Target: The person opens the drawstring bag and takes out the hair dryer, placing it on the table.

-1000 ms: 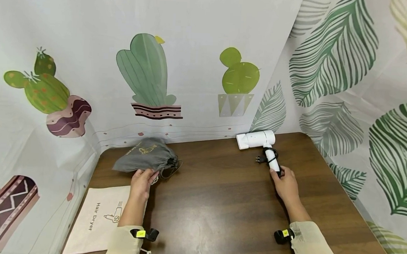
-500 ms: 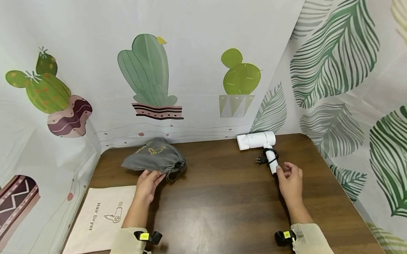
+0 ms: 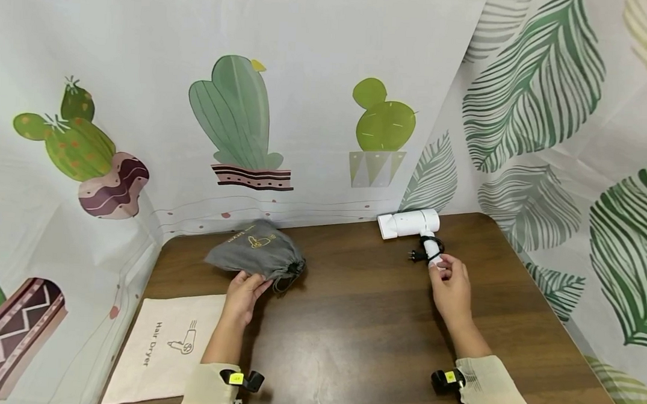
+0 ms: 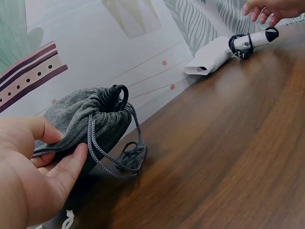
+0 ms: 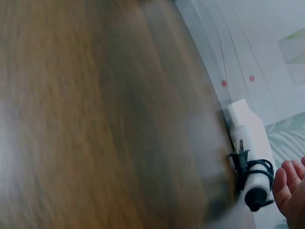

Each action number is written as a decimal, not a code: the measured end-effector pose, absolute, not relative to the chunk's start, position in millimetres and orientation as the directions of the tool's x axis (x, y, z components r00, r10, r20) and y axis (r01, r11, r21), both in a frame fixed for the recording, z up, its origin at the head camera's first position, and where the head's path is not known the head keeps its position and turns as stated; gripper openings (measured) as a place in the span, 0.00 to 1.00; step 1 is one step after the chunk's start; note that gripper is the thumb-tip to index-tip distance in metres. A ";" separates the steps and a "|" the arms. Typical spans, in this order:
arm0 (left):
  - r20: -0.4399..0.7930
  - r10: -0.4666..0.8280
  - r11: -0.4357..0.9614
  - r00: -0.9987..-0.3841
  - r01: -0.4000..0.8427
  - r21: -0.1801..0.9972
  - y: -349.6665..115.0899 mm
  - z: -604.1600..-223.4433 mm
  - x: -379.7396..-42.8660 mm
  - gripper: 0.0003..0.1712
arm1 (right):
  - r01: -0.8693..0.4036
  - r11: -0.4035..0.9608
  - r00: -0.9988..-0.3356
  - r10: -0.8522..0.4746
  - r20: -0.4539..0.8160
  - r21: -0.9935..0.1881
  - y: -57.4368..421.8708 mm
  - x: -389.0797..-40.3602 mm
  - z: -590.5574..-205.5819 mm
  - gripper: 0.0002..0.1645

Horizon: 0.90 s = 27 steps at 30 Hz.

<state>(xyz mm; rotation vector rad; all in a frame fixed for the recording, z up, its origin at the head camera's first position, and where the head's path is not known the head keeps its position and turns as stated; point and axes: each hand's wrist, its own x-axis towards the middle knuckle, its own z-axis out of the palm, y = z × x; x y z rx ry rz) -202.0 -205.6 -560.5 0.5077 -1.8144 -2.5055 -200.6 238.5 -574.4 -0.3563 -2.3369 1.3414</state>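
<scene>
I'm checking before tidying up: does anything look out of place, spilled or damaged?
One small oddity: a black ribbed piece, perhaps a cord, pokes out of the drawn-up gray pouch rather than being tucked inside. Nothing visible looks spilled or damaged.

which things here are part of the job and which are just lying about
In the job, likely:
grey pouch, held by the left hand
white hair dryer, near the right hand

Just lying about, seemingly:
cream bag, flat on the table

Both forearms (image 3: 223, 340) reach forward, left hand (image 3: 244, 296) pinching, right hand (image 3: 452, 292) loosely curled.
</scene>
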 end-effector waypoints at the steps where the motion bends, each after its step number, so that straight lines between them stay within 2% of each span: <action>1: -0.253 -0.190 -0.328 -0.948 -0.182 0.927 -204.4 -560.9 -201.6 0.19 | 0.005 0.497 -0.882 0.410 0.230 -0.868 236.5 -200.5 -574.2 0.22; 7: -0.247 -0.176 -0.316 -0.953 -0.183 0.931 -197.0 -564.4 -199.6 0.16 | 0.000 0.482 -0.917 0.349 0.193 -0.876 225.1 -202.1 -573.7 0.23; 16: -0.254 -0.141 -0.295 -0.957 -0.204 0.933 -189.3 -570.8 -197.9 0.12 | -0.056 0.391 -0.966 0.213 0.150 -0.919 213.5 -205.1 -569.5 0.25; 27: -0.253 -0.079 -0.239 -0.964 -0.228 0.944 -176.4 -583.4 -194.7 0.12 | -0.086 0.488 -0.994 0.020 0.110 -0.869 197.2 -204.9 -570.2 0.24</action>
